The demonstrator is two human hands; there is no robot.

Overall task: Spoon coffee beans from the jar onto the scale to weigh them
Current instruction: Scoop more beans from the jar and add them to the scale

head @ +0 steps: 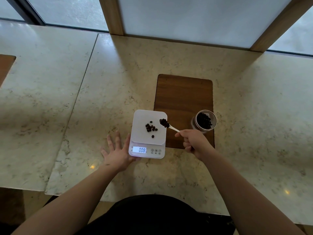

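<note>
Weighing under way: some beans down, another spoonful arriving.

Left of centre, the left hand (116,154) lies flat and released on the worktop (84,102), touching the scale (147,146); a small heap of coffee beans (151,128) sits on its platform. The right hand (194,143), grip clenched on the spoon (166,124), holds a loaded scoop over the platform's right edge. At right the jar (204,122) appears well stocked, so more scoops look possible.

Polished, veined stone for the desk (118,85), with glints. Matt brown wood grain on the inset panel (184,99) behind the scale (145,116): smooth white plastic. Clear glass jar (213,122) to its right; white plastic spoon (173,128); dark, faintly glossy beans (151,128).
</note>
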